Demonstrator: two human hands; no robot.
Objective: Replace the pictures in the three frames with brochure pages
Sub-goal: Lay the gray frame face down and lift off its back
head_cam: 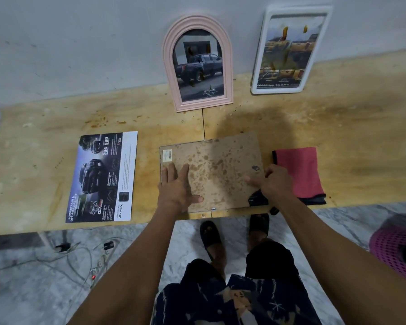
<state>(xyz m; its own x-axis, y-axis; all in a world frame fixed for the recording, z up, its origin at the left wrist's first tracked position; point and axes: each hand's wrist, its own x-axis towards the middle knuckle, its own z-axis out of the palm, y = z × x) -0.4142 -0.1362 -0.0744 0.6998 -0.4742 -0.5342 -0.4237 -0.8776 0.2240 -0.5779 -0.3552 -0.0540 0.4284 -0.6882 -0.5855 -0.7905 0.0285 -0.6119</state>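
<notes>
Third frame [211, 172] lies face down near the front edge of the scuffed plywood surface [338, 127], its mottled brown fibreboard back up. Left hand [177, 186] presses flat on it, fingers straight; right hand [273, 181] curls around its right edge. A glossy brochure page [103, 177] lies just left, a folded pink cloth [300, 172] right. The arched pink frame [198, 64] and white rounded frame [291, 50] lean on the wall, already filled.

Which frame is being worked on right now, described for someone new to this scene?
On the wooden table, nearest its front edge, a frame lies face down between a brochure page and a pink cloth. Unlike the two frames leaning on the wall, it shows a stained brown backing board.
</notes>
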